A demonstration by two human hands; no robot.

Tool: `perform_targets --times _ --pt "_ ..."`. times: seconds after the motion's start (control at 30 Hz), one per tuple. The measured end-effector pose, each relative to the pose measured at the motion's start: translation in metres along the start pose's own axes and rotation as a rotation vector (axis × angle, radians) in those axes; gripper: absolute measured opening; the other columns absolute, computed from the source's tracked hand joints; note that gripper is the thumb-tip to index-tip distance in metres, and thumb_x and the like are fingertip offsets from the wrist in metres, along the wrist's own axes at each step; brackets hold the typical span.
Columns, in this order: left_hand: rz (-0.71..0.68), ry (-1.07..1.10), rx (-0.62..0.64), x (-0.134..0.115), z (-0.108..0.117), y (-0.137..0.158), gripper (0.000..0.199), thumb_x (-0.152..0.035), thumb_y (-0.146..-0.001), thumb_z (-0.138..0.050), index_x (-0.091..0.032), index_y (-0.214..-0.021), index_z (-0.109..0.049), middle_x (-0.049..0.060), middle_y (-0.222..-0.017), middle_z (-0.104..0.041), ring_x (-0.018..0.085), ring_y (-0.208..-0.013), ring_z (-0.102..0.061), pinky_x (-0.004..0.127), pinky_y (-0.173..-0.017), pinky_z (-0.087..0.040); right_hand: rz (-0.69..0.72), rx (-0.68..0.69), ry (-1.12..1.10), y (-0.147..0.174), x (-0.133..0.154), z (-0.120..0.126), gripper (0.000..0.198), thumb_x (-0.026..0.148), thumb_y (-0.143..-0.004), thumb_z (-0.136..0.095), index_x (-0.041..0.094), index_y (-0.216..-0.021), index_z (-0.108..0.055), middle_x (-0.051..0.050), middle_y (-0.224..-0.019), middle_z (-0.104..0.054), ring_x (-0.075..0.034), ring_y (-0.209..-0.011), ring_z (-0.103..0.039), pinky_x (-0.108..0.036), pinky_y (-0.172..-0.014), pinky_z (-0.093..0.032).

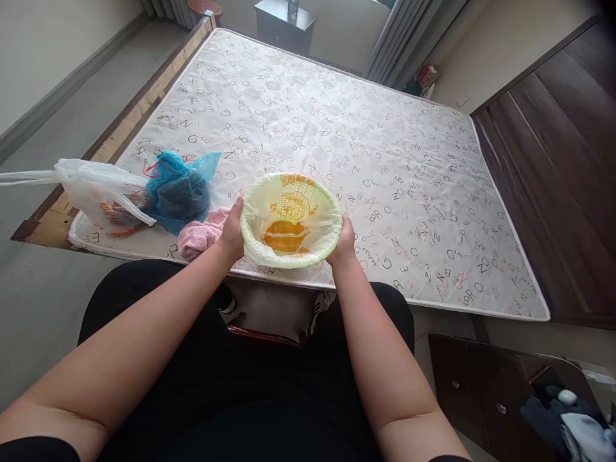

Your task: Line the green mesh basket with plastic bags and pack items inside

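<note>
A round pale green basket [244, 226], lined with a white plastic bag [308, 239] that bears orange print, is held between my hands above the mattress's near edge. My left hand [234, 230] grips its left side, and my right hand [342, 242] grips the right side. The bag's edge is folded over the rim, and nothing but the liner shows inside. Just left of my left hand lies a crumpled pink cloth [199, 239]. Beyond it sit a blue plastic bag [180, 189] with something dark inside and a white plastic bag [103, 196] with orange print.
The letter-patterned mattress [308, 128] rests on a wooden bed frame [139, 115] with a dark headboard [548, 154] at right. A dark nightstand [476, 385] at lower right carries a phone [546, 383] and dark clothing [543, 417]. A small cabinet [283, 29] stands beyond the bed.
</note>
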State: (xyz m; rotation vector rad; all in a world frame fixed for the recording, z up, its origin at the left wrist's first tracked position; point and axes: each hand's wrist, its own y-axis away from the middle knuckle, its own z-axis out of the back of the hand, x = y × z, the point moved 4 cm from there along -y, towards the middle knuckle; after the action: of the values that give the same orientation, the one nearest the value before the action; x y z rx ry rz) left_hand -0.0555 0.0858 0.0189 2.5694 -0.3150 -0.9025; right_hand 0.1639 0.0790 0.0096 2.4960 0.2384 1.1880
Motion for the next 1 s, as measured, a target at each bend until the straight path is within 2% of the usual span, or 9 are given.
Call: perform_targets --times 0.23,0.47,0.63,0.73,0.83,0.9,0.93,0.97,1.0 --pt "0.006 -0.006 -0.002 0.001 0.002 -0.002 0.051 -0.049 -0.102 -0.052 -0.015 -0.137 -0.065 0.010 -0.121 -0.077 0.038 -0.133 -0.062 0.049 -0.114 -0.051 -0.031 -0.005 -0.061 -0.001 0.000 0.000 0.047 0.054 -0.101 -0.027 0.026 -0.098 -0.064 -0.006 -0.094 -0.075 -0.025 -0.102 -0.073 -0.044 -0.093 -0.061" --pt "0.021 -0.004 0.003 0.003 0.004 -0.003 0.052 -0.049 -0.101 -0.052 -0.016 -0.138 -0.064 0.011 -0.121 -0.077 0.038 -0.130 -0.064 0.049 -0.115 -0.050 -0.052 -0.027 -0.067 -0.005 -0.004 0.001 0.045 0.053 -0.102 -0.028 0.025 -0.096 -0.064 -0.005 -0.090 -0.074 -0.023 -0.093 -0.073 -0.042 -0.091 -0.062" --pt "0.032 -0.140 0.082 0.009 0.006 -0.006 0.051 -0.048 -0.097 -0.056 -0.013 -0.133 -0.066 0.014 -0.119 -0.076 0.038 -0.126 -0.066 0.049 -0.112 -0.052 -0.016 -0.118 0.079 -0.014 0.009 0.025 0.036 0.049 -0.100 -0.038 0.025 -0.087 -0.061 -0.003 -0.079 -0.070 -0.022 -0.083 -0.070 -0.038 -0.082 -0.062" --pt "-0.004 -0.409 0.148 0.014 0.005 -0.004 0.056 -0.036 -0.084 -0.069 -0.013 -0.135 -0.064 0.013 -0.119 -0.075 0.036 -0.122 -0.067 0.050 -0.111 -0.051 0.089 -0.276 0.394 -0.007 0.034 0.053 0.021 0.042 -0.093 -0.054 0.024 -0.085 -0.060 -0.001 -0.076 -0.067 -0.022 -0.081 -0.068 -0.035 -0.074 -0.060" --pt "-0.034 -0.788 0.199 0.022 0.003 0.002 0.071 -0.022 -0.071 -0.075 -0.019 -0.140 -0.060 0.009 -0.123 -0.074 0.035 -0.123 -0.066 0.050 -0.112 -0.050 0.300 -0.461 0.831 0.019 0.064 0.065 0.022 0.039 -0.089 -0.058 0.022 -0.102 -0.064 -0.007 -0.103 -0.070 -0.024 -0.100 -0.067 -0.038 -0.085 -0.057" --pt "-0.042 -0.974 0.216 0.028 0.002 0.006 0.075 -0.018 -0.069 -0.073 -0.021 -0.143 -0.058 0.009 -0.127 -0.072 0.035 -0.126 -0.064 0.050 -0.112 -0.050 0.571 -0.576 1.130 0.043 0.078 0.053 0.027 0.035 -0.090 -0.054 0.021 -0.111 -0.064 -0.011 -0.122 -0.066 -0.027 -0.119 -0.061 -0.043 -0.100 -0.051" --pt "-0.044 -1.028 0.223 0.031 0.002 0.007 0.075 -0.018 -0.071 -0.072 -0.022 -0.144 -0.057 0.010 -0.130 -0.071 0.036 -0.128 -0.063 0.050 -0.112 -0.050 0.702 -0.599 1.248 0.054 0.080 0.043 0.027 0.033 -0.091 -0.051 0.020 -0.111 -0.063 -0.012 -0.124 -0.064 -0.027 -0.122 -0.059 -0.045 -0.105 -0.048" --pt "-0.046 -1.061 0.231 0.033 0.002 0.008 0.074 -0.019 -0.073 -0.071 -0.022 -0.145 -0.056 0.010 -0.132 -0.070 0.036 -0.128 -0.062 0.050 -0.111 -0.051 0.790 -0.571 1.341 0.061 0.078 0.030 0.025 0.031 -0.092 -0.048 0.020 -0.108 -0.063 -0.012 -0.120 -0.065 -0.027 -0.119 -0.059 -0.045 -0.105 -0.047" --pt "-0.055 -1.080 0.243 0.036 0.002 0.007 0.073 -0.019 -0.074 -0.069 -0.023 -0.145 -0.056 0.011 -0.134 -0.069 0.035 -0.128 -0.062 0.050 -0.111 -0.051 0.817 -0.498 1.418 0.064 0.072 0.018 0.023 0.029 -0.093 -0.045 0.021 -0.104 -0.064 -0.011 -0.112 -0.066 -0.026 -0.112 -0.061 -0.044 -0.102 -0.048"
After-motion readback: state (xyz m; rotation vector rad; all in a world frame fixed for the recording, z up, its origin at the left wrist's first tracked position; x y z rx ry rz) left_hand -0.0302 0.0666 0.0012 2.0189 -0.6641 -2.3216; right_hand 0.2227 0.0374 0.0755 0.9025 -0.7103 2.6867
